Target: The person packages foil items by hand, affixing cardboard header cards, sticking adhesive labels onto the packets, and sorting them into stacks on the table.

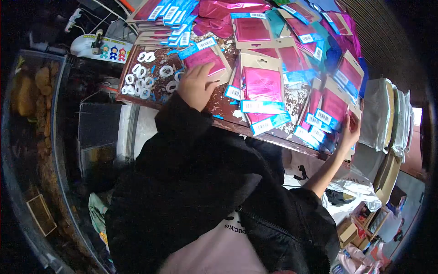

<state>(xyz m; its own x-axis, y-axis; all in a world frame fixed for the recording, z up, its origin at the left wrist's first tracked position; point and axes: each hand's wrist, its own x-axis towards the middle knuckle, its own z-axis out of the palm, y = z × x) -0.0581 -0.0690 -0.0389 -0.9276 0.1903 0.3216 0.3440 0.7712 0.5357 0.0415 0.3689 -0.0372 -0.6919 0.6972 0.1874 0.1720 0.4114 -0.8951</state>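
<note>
My left hand [196, 86] rests at the lower edge of a flat pink packet [205, 58] backed with brown card and banded in blue with a barcode. Its fingers are stretched out and the thumb stands apart. At the table's right end, my right hand [350, 130] has its fingers closed on the edge of another pink packet [334, 106], which tops a small fanned pile. Between my hands lies a packet [262, 83] with a hanging hole in its card, overlapping others. White plastic rings [141, 72] lie loose left of my left hand.
A tall stack of packets [169, 23] stands at the table's [228, 119] back left. Shiny magenta foil [214, 20] covers part of the far side. A skateboard deck [98, 48] is beyond the left edge; white sacks [382, 114] stand at right.
</note>
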